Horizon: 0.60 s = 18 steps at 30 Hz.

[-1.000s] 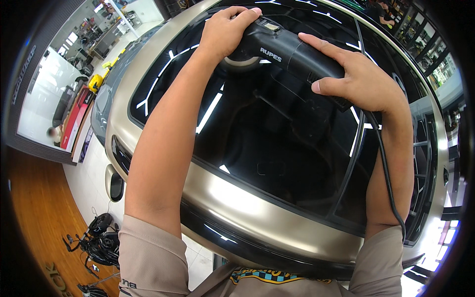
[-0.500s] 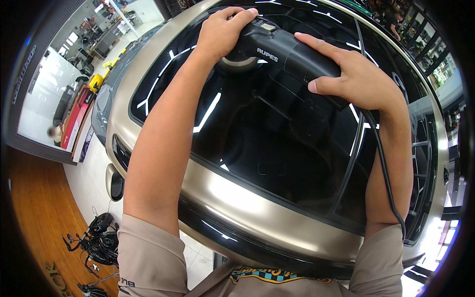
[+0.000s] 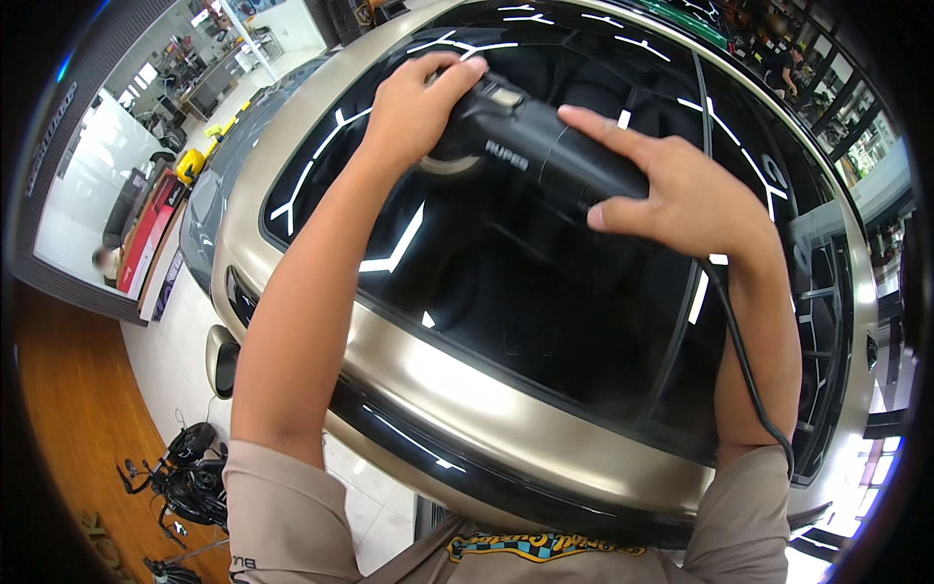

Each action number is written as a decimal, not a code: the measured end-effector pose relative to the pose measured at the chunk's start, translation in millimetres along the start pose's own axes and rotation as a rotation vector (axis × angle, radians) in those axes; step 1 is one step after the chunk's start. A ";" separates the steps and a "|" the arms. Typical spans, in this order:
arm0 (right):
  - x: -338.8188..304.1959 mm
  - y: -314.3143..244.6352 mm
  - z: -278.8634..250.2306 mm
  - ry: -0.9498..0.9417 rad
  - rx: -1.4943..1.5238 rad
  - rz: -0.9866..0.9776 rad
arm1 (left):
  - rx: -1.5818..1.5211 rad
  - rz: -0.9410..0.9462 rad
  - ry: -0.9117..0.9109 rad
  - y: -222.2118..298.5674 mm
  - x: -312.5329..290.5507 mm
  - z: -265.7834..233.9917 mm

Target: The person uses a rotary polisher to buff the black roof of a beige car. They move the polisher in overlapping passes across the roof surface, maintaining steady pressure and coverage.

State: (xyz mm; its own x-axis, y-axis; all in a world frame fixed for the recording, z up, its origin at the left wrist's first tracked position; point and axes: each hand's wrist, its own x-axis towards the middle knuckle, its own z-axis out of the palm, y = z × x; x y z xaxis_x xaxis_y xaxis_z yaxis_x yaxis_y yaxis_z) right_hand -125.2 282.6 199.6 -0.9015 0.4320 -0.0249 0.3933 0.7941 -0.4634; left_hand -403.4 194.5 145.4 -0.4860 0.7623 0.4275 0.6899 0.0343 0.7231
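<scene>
Both my hands hold a black corded polisher (image 3: 574,156) over the glossy black glass roof (image 3: 506,282) of a gold car. My left hand (image 3: 418,102) is closed round its head end, with some fingers hidden behind the tool. Beneath that end, a pale pad edge (image 3: 452,165) shows against the glass. My right hand (image 3: 691,200) grips the rear of the body, thumb on the near side and fingers over the top. From the tool's rear end, a black cord (image 3: 739,360) runs down along my right forearm.
Gold roof trim (image 3: 467,380) borders the glass on my side, and a side mirror (image 3: 223,362) sticks out at the left. A black motorcycle (image 3: 195,472) stands at lower left. Another grey car (image 3: 202,229) is beyond. One person (image 3: 778,70) is at far right.
The polisher and both hands have moved toward me and slightly left across the glass. Both hands keep their hold.
</scene>
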 end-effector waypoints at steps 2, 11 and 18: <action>-6.7 -9.6 8.0 -0.027 0.035 -0.118 | -0.007 0.031 0.067 -15.0 -20.5 -11.2; -68.2 -70.0 10.2 -0.357 -0.002 -0.045 | -0.070 -0.043 0.091 28.4 -128.7 -52.1; -45.6 -38.6 13.1 -0.084 -0.040 -0.088 | -0.074 -0.032 -0.007 19.9 -70.3 -27.6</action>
State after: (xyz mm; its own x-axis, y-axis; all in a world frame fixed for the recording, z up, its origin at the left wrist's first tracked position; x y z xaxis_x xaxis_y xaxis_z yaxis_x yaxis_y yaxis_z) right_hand -101.7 226.6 207.1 -0.9441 0.3241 -0.0602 0.3174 0.8443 -0.4317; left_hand -370.3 123.8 144.7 -0.5033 0.7662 0.3995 0.6322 0.0113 0.7747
